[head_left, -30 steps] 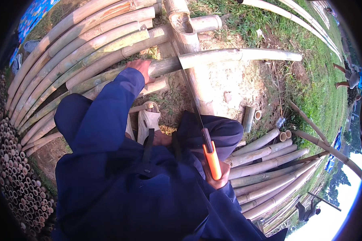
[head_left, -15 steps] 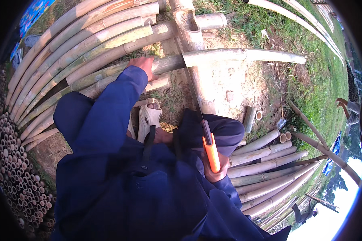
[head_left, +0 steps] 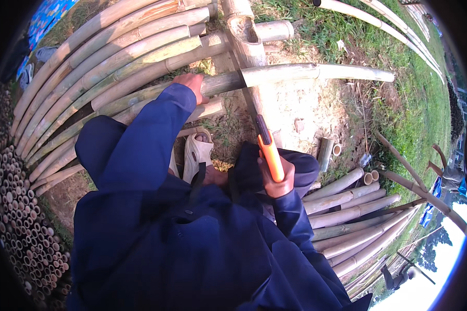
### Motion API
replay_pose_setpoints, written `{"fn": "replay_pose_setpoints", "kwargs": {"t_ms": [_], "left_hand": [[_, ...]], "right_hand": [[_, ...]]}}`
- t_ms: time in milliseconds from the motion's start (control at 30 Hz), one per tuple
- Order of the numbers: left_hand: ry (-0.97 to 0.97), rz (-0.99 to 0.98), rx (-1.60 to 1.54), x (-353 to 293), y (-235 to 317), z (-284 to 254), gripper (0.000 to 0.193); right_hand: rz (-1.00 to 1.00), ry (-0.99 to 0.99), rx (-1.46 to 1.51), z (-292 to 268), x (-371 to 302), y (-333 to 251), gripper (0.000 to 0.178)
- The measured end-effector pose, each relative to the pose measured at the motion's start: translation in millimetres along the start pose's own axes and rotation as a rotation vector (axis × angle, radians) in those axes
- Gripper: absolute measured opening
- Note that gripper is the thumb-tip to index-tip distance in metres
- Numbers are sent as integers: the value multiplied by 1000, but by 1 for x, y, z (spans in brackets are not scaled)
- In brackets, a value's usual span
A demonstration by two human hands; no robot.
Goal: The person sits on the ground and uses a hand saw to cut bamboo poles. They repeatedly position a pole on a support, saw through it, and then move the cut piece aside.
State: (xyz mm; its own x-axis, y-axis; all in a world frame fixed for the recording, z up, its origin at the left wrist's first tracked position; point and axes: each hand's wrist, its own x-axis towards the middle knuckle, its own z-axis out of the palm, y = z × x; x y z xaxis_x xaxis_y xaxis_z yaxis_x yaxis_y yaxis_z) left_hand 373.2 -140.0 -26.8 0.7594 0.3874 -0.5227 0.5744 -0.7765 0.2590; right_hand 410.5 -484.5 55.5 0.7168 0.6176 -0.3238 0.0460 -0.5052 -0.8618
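My left hand [head_left: 191, 84] is closed over a long bamboo pole [head_left: 290, 72], pressing on it just left of a saw blade. My right hand [head_left: 281, 181] wraps round the orange handle of a hand saw [head_left: 271, 157]. The thin dark blade runs away from me and crosses the pole at a steep angle; I cannot tell how deep it sits. Beneath the pole lies a thicker bamboo log [head_left: 248, 47] with a notch cut in its far part. My sandalled foot [head_left: 198, 153] rests on the ground near the pole.
Several long bamboo poles [head_left: 114, 54] lie side by side at the left. Cut bamboo ends [head_left: 28, 223] are stacked at lower left. More poles [head_left: 347, 207] lie at right, near a short bamboo piece [head_left: 325, 154]. Another person [head_left: 453, 179] is at the far right edge.
My right hand and the saw have moved forward, away from me, so the handle is nearer the pole. My left hand keeps its hold on the pole.
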Motion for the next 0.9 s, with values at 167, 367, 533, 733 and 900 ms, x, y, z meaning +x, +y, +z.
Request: {"fn": "replay_pose_setpoints", "kwargs": {"t_ms": [167, 367, 533, 733, 900], "left_hand": [[392, 114, 67, 2, -1, 25, 68], [501, 49, 109, 7, 14, 52, 59], [298, -26, 91, 7, 12, 36, 59], [250, -19, 48, 7, 28, 15, 62], [232, -62, 86, 4, 12, 21, 64]], "right_hand": [[-241, 154, 59, 30, 14, 40, 16], [-148, 92, 36, 16, 5, -2, 12], [-222, 46, -178, -34, -90, -20, 18], [-147, 45, -8, 5, 14, -2, 14], [-29, -7, 4, -18, -61, -3, 19]]}}
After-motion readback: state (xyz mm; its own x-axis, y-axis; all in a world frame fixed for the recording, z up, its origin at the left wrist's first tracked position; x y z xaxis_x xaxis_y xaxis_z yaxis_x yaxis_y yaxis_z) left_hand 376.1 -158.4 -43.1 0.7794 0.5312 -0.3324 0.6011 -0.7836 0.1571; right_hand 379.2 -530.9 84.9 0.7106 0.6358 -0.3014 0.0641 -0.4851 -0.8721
